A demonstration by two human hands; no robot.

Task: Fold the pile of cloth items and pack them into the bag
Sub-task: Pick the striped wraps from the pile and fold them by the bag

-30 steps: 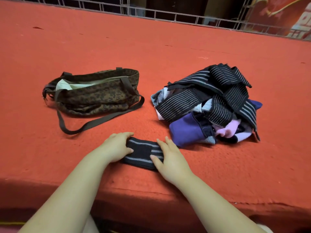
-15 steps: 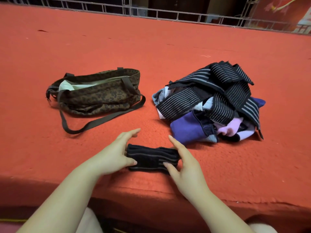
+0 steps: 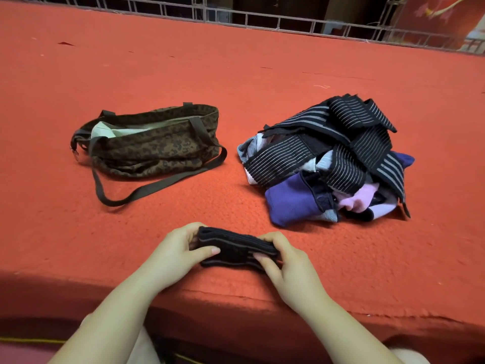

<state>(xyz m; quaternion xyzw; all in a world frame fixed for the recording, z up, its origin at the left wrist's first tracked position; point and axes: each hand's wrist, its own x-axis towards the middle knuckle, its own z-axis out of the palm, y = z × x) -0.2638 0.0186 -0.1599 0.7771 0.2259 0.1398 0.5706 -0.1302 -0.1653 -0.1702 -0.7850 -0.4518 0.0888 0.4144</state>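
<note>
Two hands on one folded band

Both hands grip a folded black striped band near the front edge of the red tabletop. The left hand pinches its left end, thumb on top; the right hand curls round its right end. Farther off to the right lies the pile of cloth items, striped, purple and pink. To the left, well apart, sits the open leopard-print bag.

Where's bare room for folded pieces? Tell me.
Bare red cloth lies between the leopard-print bag and the cloth pile, and behind both up to the railing. The near edge is crowded by both hands gripping the folded striped band.
</note>
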